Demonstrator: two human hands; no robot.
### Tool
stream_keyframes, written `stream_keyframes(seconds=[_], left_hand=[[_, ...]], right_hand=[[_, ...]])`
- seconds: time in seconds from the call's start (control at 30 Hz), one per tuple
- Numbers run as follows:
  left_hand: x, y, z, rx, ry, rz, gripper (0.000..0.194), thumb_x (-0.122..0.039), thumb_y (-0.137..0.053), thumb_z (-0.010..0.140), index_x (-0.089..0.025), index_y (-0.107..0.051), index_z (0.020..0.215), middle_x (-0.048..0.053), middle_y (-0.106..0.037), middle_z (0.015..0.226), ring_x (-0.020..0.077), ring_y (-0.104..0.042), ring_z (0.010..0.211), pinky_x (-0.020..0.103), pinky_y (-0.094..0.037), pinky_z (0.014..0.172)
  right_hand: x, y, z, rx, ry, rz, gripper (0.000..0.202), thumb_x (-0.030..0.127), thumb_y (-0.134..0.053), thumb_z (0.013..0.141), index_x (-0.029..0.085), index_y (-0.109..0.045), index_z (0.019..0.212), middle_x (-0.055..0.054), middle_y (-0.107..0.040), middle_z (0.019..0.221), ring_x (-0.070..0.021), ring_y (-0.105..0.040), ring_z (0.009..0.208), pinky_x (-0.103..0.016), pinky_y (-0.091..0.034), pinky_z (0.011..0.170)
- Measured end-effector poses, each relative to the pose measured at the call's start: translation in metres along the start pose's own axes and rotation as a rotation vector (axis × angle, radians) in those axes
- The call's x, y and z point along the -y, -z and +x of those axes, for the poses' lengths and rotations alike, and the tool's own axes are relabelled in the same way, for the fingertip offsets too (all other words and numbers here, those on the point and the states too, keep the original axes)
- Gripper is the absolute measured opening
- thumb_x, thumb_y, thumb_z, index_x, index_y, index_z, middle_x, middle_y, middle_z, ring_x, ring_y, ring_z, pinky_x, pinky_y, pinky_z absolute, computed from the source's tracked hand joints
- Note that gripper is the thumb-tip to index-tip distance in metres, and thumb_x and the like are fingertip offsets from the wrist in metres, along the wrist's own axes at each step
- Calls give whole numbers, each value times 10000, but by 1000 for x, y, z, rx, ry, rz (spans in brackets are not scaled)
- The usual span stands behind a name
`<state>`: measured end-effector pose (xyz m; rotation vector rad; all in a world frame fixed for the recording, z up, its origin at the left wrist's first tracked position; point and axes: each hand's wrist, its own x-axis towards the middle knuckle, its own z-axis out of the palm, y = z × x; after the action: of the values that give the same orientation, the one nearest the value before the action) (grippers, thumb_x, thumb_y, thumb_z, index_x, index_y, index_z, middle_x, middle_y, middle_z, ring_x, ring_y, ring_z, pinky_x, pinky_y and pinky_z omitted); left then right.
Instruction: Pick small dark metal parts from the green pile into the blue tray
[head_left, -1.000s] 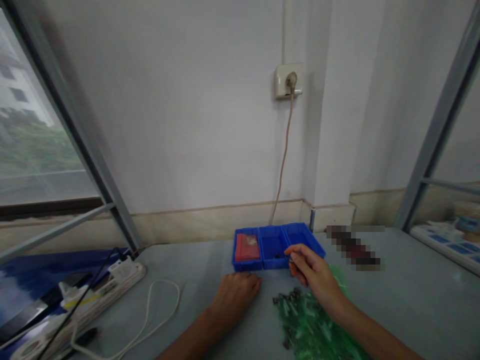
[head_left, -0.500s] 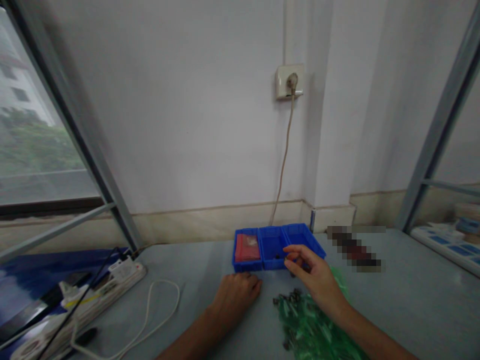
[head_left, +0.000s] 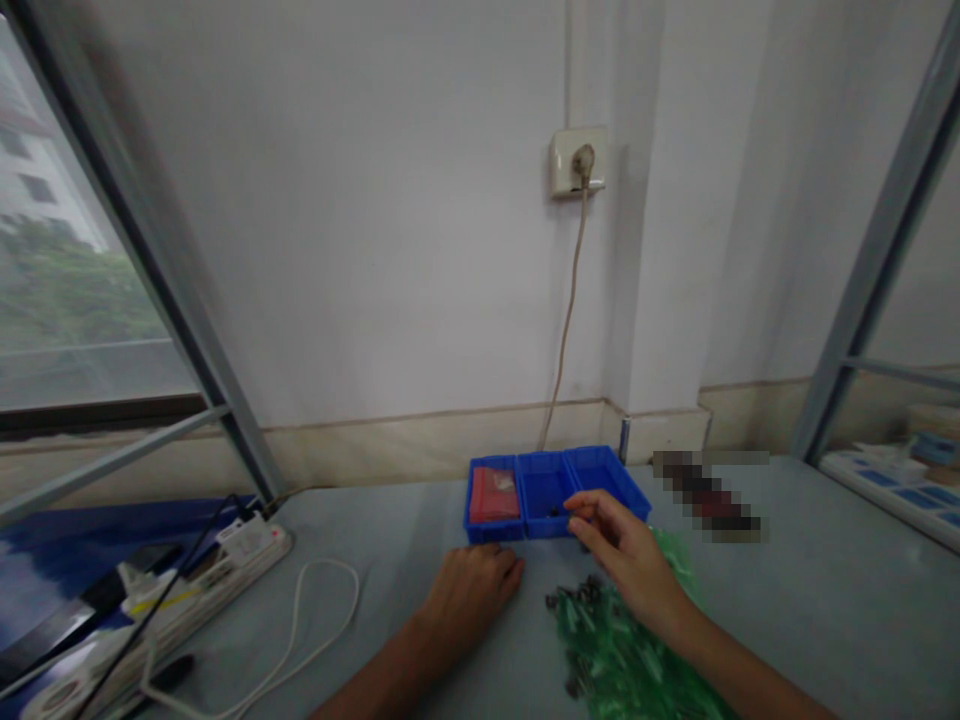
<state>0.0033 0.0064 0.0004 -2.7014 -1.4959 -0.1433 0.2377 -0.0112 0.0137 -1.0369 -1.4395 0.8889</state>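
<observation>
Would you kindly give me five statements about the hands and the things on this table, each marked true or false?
1. The red packet lies in the left blue bin. True.
2. A small dark piece lies in the middle blue bin. True.
3. The left hand is inside the middle blue bin. False: it is at the table, in front of the left blue bin.
4. The plug is in the wall socket. True.
5. The green plastic lies to the left of both hands. False: it lies to the right of the left hand, partly hidden by the right arm.
</observation>
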Motion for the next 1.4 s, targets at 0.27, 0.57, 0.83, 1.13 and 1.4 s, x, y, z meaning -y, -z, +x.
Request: stream_keyframes(seconds=[0.27,0.57,0.83,1.13,1.4], left_hand=[[0,-1,-1,0,2,3,344,-328,-439,1085,-202,-735,961,56,-752,944,242,-731,863,324,-548,770],[1,0,0,10,-5,-15,345,-321,-429,1086,-198,-726,960,57,-746,948,231,-724,866,318,-542,783],[0,2,-2,6,-2,-20,357,-321,-420,1087,-194,-724,951,56,-741,931,228,-721,854,304,-531,769],[1,0,0,11,0,-7,338,-324,-434,1085,-206,-727,967,50,-750,956,233,-725,869,315,-540,776],[0,2,-1,9,0,-34,338,-313,-428,1083,-195,-720,962,59,-746,944,230,-719,880,305,-522,783]], right_hand=[[-3,1,5,5,-77,145,370,557,-600,944,216,-662,1074,20,-582,699,-108,-418,488,-237,-269,447],[-1,1,5,-45,-64,89,340,516,-663,902,220,-671,1069,2,-605,785,-129,-455,549,-249,-325,479],[-3,5,5,-40,14,-22,260,384,-747,853,232,-686,1055,12,-602,841,-163,-524,692,-282,-423,650],[-1,1,4,-8,-77,130,381,573,-619,925,222,-666,1066,-2,-625,762,-126,-454,513,-241,-317,454],[0,3,7,-60,-111,143,427,627,-631,891,220,-679,1011,18,-580,686,-124,-444,486,-241,-316,442]])
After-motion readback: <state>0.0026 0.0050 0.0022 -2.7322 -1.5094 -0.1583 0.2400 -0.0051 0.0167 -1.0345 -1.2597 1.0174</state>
